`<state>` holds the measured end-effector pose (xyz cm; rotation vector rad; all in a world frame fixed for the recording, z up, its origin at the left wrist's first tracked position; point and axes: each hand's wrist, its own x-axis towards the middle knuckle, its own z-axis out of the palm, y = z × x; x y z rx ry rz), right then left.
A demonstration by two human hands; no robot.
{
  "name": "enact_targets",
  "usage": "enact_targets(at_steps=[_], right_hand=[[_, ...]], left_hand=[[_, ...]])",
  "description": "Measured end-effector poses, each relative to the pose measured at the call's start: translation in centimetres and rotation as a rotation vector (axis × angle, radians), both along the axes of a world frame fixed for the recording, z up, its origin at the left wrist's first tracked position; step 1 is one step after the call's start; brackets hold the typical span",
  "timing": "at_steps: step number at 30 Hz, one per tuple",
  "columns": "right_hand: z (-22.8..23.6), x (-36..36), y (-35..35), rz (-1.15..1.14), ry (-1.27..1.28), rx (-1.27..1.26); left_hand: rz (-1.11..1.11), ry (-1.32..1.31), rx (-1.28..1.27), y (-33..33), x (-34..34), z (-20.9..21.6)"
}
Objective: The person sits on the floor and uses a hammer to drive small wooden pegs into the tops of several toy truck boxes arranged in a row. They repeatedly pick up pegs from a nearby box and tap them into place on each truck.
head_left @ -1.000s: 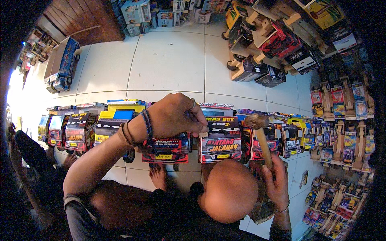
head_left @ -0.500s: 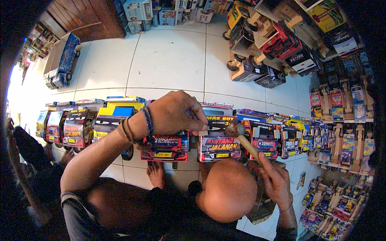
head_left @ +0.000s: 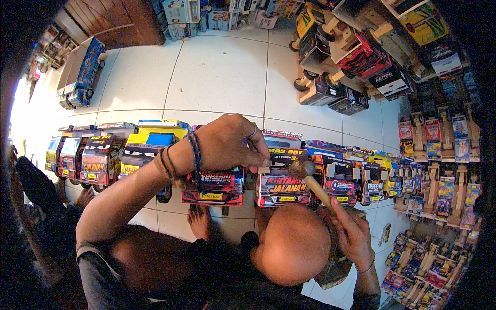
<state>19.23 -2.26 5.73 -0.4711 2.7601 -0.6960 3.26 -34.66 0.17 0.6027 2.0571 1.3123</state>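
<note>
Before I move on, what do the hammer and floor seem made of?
The hammer handle looks like smooth, unpainted wood, by its pale tan colour. The hammer head may be dull metal, by its grey-brown tone, but unclear. The floor is probably glazed tile: pale sheen, thin dark joints.

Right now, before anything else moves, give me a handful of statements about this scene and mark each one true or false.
1. The right hand holds a hammer by its wooden handle. True.
2. The left hand holds a second hammer. False: it holds a small pale piece at the front of a toy truck.
3. The left hand wears a ring. True.
4. The trucks nearest the hands are stacked in one pile. False: they stand side by side in a row.
5. A blue truck stands apart from that row, on the tiled floor. True.
</note>
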Motion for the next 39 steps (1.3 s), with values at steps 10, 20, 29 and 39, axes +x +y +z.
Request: enact_targets(at_steps=[10, 20, 29, 39], right_hand=[[-1.3, 0.3, 0.4, 0.0, 0.043, -0.001], [-2.4, 1.7, 1.2, 0.109, 0.071, 0.151], [-1.7, 1.2, 0.9, 0.108, 0.312, -0.042], [-3.8, 1.7, 1.3, 0.04, 0.144, -0.065]], left_hand=[[0.004, 0.03, 0.012, 0.2, 0.0, 0.3], [-0.016, 0.087, 0.038, 0.1, -0.1, 0.2], [-0.021, 0.099, 0.043, 0.1, -0.2, 0.1], [-0.007, -0.045, 0.025, 0.1, -0.1, 0.2]])
